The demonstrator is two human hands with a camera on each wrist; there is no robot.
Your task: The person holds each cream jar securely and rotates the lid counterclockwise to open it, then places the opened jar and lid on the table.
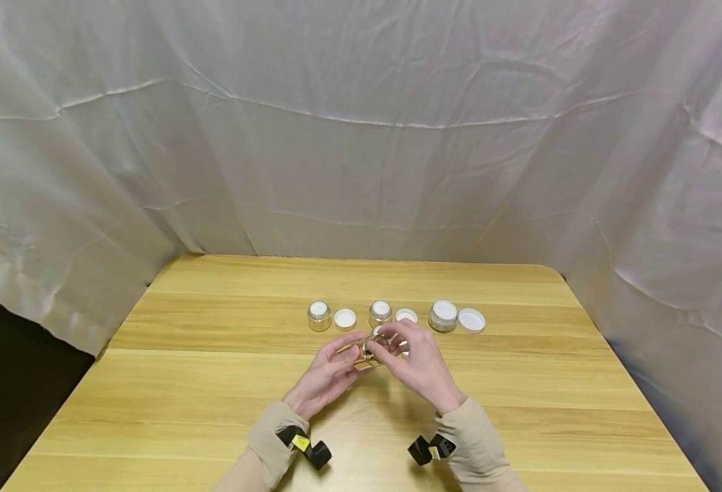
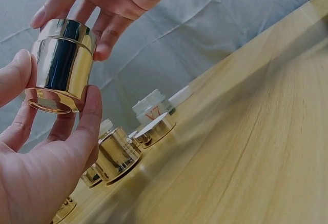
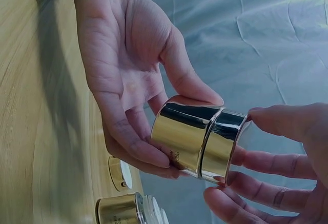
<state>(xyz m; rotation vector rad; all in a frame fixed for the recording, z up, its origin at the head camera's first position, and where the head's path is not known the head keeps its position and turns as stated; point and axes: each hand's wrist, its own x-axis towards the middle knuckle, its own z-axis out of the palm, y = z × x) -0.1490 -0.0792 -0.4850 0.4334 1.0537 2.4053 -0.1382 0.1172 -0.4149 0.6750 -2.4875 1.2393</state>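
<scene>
A shiny gold jar [image 1: 366,356] is held up off the table between both hands, tilted in the head view. My left hand [image 1: 327,376] grips its wider body, thumb on one side and fingers on the other. At its other end, the fingertips of my right hand [image 1: 419,361] pinch the gold lid [image 3: 221,147]. The lid meets the body at a thin seam; whether it is screwed tight cannot be seen. In the left wrist view, the jar's base [image 2: 51,101] faces down near my left fingers.
Behind the hands stand a gold jar [image 1: 319,317], another gold jar [image 1: 379,312] and a frosted glass jar [image 1: 444,317]. Upturned white-lined lids [image 1: 345,319] lie beside them, one at the right [image 1: 472,320]. More pieces are partly hidden behind my right hand. A grey curtain [image 1: 361,171] hangs behind the table.
</scene>
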